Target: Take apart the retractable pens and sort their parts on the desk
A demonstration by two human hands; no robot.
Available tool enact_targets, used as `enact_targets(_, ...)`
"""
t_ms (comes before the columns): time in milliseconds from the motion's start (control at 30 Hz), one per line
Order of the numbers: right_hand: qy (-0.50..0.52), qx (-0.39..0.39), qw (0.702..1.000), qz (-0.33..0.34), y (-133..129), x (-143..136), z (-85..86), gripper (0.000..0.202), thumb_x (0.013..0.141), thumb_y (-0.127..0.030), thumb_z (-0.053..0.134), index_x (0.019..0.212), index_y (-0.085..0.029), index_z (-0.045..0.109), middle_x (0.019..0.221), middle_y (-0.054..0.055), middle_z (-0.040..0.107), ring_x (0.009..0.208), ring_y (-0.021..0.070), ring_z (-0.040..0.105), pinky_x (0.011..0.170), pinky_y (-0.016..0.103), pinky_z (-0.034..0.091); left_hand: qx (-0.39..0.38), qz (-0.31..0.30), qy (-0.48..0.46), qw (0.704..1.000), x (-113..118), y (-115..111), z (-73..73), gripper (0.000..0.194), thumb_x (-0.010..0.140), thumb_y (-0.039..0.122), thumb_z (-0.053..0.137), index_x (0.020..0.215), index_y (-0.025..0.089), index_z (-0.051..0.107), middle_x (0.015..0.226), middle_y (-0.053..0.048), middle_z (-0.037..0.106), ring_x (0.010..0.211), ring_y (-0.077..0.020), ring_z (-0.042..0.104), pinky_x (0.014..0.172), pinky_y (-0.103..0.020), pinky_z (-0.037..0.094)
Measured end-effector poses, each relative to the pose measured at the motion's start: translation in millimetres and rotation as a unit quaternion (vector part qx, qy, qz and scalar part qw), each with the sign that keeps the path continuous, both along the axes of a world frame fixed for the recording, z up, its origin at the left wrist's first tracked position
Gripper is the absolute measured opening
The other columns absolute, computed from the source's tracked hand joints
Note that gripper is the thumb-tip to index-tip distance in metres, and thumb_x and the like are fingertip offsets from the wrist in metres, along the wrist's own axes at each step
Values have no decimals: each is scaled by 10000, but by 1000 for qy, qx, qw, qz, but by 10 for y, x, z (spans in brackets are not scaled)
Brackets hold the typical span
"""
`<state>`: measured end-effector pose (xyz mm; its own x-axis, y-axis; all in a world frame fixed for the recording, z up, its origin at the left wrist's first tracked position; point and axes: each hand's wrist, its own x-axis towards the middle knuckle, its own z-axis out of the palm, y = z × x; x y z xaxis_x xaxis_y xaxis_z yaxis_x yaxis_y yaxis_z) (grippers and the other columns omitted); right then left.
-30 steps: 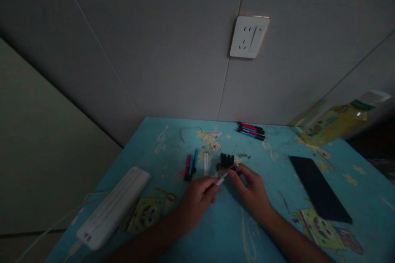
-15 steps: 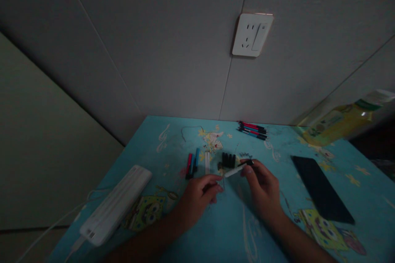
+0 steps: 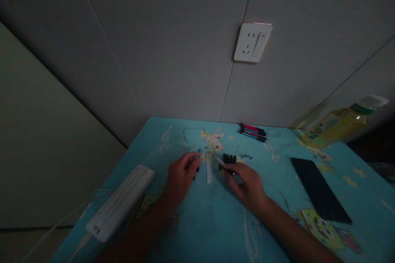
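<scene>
My right hand (image 3: 247,183) pinches a slim white piece with a dark end (image 3: 221,162), just in front of a row of short black pieces (image 3: 229,158). My left hand (image 3: 182,172) is over the blue and red pen barrels, its thumb and fingers around a blue barrel (image 3: 199,153); whether it grips it is hard to see. The hand hides most of these barrels. Between my hands several thin white refills (image 3: 209,168) lie side by side on the blue tablecloth (image 3: 216,222).
Several assembled red and blue pens (image 3: 252,132) lie near the wall. A white power strip (image 3: 120,203) is at the left, a dark phone-like slab (image 3: 319,189) at the right, and a bottle of yellow liquid (image 3: 335,126) behind it. A wall socket (image 3: 253,42) is above.
My left hand has moved left and up, away from the white piece and onto the coloured barrels. My right hand has shifted left and turned, still holding the white piece. The view has shifted slightly.
</scene>
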<state>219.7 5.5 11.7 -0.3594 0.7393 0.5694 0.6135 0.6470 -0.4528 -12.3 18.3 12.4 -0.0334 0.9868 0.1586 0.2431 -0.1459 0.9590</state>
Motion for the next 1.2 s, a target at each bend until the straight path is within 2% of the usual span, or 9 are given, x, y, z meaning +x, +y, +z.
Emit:
enact_targets(67,-108,23,993,39,120,-124,29,272,939,-200,530,1192,-195,630,956,86,711,856,210,653,783,354,514,22,49,4,999,-120,96,20,319,911,434,567,1067,169,652,778,-18,688,585,-119,601,537,-206,467)
enact_targets(167,-217,48,974,46,294,-342,19,269,946,-178,542,1195,-179,643,900,87,696,846,218,625,778,358,480,68,82,54,993,-250,197,14,298,920,421,555,1049,171,653,800,-20,691,600,-123,609,573,-217,477)
enact_targets(333,-257,57,964,38,406,-581,-33,233,942,-158,575,1153,-194,664,864,74,684,860,217,597,771,345,441,165,48,184,968,-286,261,-55,213,934,356,554,1009,188,662,878,-37,666,758,-153,629,733,-267,500)
enact_targets(500,-296,35,954,42,346,-610,4,284,906,-150,628,1183,-208,653,868,69,684,869,228,585,762,353,436,218,13,202,955,-220,261,-114,177,947,314,550,1026,191,651,929,-55,632,895,-182,620,840,-324,505)
enact_targets(600,-261,11,964,45,301,-584,54,319,901,-128,614,1204,-219,647,912,74,688,907,230,595,799,364,450,217,-11,200,955,-190,244,-135,178,962,274,521,1064,192,643,948,-58,638,907,-177,621,849,-323,505)
enact_targets(733,-55,-92,994,26,275,-558,110,265,957,-191,519,1181,-220,657,972,68,696,894,190,631,814,335,494,205,-36,205,956,-165,211,-165,210,969,267,509,1140,201,612,960,-53,654,899,-173,630,840,-322,514)
enact_targets(867,122,-218,968,27,262,-588,121,243,970,-335,521,1093,-214,691,961,43,720,787,161,660,701,281,523,208,-63,220,951,-134,155,-213,329,956,291,542,1278,222,525,963,-45,663,900,-181,644,845,-344,529)
enact_targets(1067,133,-251,958,40,230,-552,135,204,950,-327,559,935,-203,720,871,23,723,771,163,660,696,269,510,247,-85,244,934,-90,90,-182,347,935,290,583,1272,230,523,992,-58,662,931,-204,636,856,-372,527)
enact_targets(1200,30,-177,984,-14,455,-387,134,224,983,-313,500,978,-200,694,892,41,713,796,172,653,734,282,499,235,-104,320,912,-74,82,-89,380,912,318,614,1274,227,540,1145,-95,624,1072,-255,580,933,-443,488)
